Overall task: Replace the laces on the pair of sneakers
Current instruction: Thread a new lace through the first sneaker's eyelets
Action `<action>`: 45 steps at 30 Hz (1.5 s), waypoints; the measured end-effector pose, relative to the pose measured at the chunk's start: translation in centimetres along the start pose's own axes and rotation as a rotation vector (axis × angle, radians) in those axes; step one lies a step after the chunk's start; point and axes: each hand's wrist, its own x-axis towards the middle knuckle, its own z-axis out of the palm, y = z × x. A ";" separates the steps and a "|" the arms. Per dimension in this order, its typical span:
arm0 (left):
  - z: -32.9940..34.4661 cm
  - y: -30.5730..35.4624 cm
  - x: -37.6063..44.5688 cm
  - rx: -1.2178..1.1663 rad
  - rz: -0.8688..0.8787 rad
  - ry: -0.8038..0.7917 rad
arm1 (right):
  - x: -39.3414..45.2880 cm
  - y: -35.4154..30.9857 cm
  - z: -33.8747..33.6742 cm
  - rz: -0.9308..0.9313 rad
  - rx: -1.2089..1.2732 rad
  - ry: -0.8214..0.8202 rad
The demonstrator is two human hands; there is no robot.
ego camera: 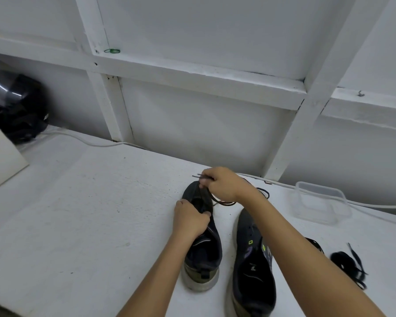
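two dark sneakers stand side by side on the white table, toes pointing away from the person: the left sneaker is being worked on, while the right sneaker beside it shows bare eyelets and no lace that i can make out. the left hand is curled down on the left sneaker's tongue area, pinching or pressing near the eyelets; exactly what the fingertips hold is hidden. the right hand is closed around a dark lace, gripping it above the toe with both tips poking out past the fingers and a slack loop hanging below toward the table. the hands are apart but close, one over the other along the shoe. what could go wrong, as i judge it: the two ends look bunched together in one fist, so they may come out uneven in length or twisted once pulled through; the slack loop could snag on the toe; and if the left hand eases off, the light shoe may slide or tip under the pull. counting: two sneakers, one lace in hand, one bundle of black laces lying loose at the right, another dark lace end behind the right wrist, one clear plastic container, one white cable along the wall, one dark helmet far left
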 end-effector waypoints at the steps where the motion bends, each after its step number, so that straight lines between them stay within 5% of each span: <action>1: 0.1 0.0 0.0 0.000 0.005 0.000 | -0.1 -0.2 -0.4 -0.002 0.055 0.033; 13: 0.2 -0.3 -0.1 -0.081 -0.009 -0.001 | -0.8 -2.3 -8.6 -0.166 1.156 0.445; 17: 0.3 -0.3 0.0 -0.076 -0.004 -0.006 | -0.3 -1.7 -8.4 -0.052 0.985 0.413; 22: 0.4 -0.4 0.0 -0.069 0.002 -0.010 | -0.1 1.8 -4.7 0.319 0.035 0.503; 26: 0.4 -0.3 0.1 -0.060 -0.001 0.000 | -1.2 2.7 -0.8 0.222 -0.140 0.546; 30: 0.4 -0.2 0.1 -0.048 -0.002 0.002 | -1.8 3.2 1.0 0.150 -0.115 0.545; 35: 0.3 -0.2 -0.1 -0.036 0.000 0.012 | -2.2 3.8 1.7 0.110 -0.069 0.165; 38: 0.3 -0.2 -0.1 -0.034 0.003 0.015 | -1.8 4.4 2.5 0.133 -0.046 0.180; 45: 0.2 0.0 -0.3 -0.018 -0.002 0.014 | -0.3 3.5 3.8 0.187 0.467 0.089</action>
